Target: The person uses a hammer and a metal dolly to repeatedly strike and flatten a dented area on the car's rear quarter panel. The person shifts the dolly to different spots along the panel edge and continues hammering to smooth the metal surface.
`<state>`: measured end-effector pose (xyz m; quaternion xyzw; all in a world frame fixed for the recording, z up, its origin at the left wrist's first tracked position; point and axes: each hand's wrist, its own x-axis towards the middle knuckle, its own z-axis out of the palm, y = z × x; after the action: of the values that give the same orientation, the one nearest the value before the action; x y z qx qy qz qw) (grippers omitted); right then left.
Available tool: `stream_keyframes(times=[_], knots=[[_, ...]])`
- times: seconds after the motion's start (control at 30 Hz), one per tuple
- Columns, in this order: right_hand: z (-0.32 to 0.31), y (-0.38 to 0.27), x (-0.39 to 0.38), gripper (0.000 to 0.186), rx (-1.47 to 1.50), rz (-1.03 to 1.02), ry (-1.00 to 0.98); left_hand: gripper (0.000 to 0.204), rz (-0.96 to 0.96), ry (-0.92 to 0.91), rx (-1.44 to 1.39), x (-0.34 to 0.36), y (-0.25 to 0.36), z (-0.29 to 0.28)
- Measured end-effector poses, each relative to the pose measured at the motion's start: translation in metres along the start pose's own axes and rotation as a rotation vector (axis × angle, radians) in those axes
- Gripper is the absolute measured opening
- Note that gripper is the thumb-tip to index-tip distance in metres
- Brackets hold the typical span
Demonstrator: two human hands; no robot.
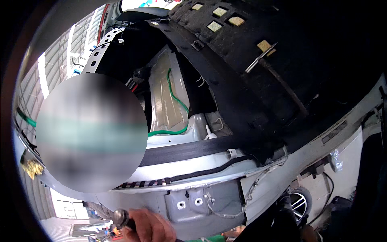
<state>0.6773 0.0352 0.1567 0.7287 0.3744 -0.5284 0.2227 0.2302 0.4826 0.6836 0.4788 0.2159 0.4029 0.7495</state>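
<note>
At the bottom edge, left of the middle, my right hand point(150, 227) is closed round a tool point(120, 218) with a round metal head; its dark shaft runs back through the fist. The fingers are slightly blurred, and the wrist is cut off by the frame. Just beyond the fist is a grey vehicle body panel point(219, 195), with two bolt holes and a thin wire along it. My left hand is not to be seen. Farther off, a hammer point(284, 82) with a pointed metal head lies on black lining point(242, 44) with several square cut-outs.
Inside the stripped vehicle a green hose point(174, 94) bends over the bare metal floor point(160, 97). A dark seal strip point(201, 175) follows the sill. At lower right a wheel point(299, 205) stands beyond the bodywork. A large blurred disc hides the left side.
</note>
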Motion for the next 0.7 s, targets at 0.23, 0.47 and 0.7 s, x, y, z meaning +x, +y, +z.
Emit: stream_keyframes(times=[0.23,0.47,0.7], knots=[[0.013,0.004,0.021,0.053,-0.008,-0.012,0.000,0.038,0.033,0.080,0.092,0.001,-0.007,0.001],[-0.011,0.012,0.032,0.050,0.028,-0.037,0.134,0.046,0.144,0.122,0.004,0.002,-0.010,0.002],[-0.079,-0.005,0.002,0.048,-0.031,-0.011,0.112,0.040,0.285,0.106,-0.098,0.032,0.029,0.029]])
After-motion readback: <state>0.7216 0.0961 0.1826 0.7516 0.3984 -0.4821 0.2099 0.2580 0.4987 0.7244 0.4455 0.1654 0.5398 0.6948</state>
